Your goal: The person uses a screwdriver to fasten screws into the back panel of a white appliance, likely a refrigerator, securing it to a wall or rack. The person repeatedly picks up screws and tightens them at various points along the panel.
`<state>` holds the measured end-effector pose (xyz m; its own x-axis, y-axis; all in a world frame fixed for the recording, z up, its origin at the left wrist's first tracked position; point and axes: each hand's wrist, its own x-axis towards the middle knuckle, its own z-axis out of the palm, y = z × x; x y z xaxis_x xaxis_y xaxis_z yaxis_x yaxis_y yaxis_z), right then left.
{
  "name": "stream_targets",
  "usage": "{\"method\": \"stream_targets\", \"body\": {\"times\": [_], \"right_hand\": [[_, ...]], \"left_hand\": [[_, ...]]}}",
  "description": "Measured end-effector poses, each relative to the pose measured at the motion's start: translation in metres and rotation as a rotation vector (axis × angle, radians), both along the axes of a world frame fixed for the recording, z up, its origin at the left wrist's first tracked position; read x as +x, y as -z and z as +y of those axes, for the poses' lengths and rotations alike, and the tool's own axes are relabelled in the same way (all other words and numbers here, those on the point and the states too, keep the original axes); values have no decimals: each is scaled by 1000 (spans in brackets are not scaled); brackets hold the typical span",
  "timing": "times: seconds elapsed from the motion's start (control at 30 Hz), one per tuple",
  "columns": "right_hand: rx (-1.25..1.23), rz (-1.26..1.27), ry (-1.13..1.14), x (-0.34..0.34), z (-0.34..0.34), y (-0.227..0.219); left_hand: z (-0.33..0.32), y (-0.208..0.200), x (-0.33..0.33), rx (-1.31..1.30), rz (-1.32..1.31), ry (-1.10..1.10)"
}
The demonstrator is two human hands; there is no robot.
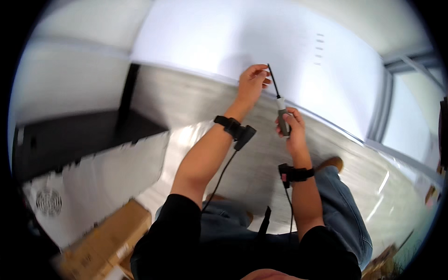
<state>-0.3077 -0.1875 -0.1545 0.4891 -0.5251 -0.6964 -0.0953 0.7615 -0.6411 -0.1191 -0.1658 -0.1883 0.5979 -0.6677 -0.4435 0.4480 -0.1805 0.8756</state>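
A screwdriver (283,116) with a grey and white handle and a long black shaft is gripped in my right hand (294,125), its shaft pointing up and slightly left. Beside the shaft's tip is my left hand (254,81), fingers curled and drawn together by the tip. Anything between those fingertips is too small to make out. Both hands are over the near edge of a white tabletop (196,42). Farther back on its right side, several small thin grey pieces (319,48) lie in a column.
Black straps with small devices circle my left wrist (228,124) and right wrist (298,174), each trailing a cable. At left stands a black-topped white cabinet (107,163) with a round vent, beside a cardboard box (105,242). A grey metal frame (383,105) borders the table's right.
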Motion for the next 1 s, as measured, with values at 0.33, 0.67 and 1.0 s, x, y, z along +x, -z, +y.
{"method": "stream_targets", "body": {"times": [0.33,0.67,1.0], "right_hand": [[63,-149,-673,86,103,11],[66,-88,-1026,116,169,-16],[74,-88,-966,134,192,-23]], "left_hand": [[201,-43,49,207,205,-564],[301,-50,50,284,192,-850],[311,-58,66,245,98,-884]]}}
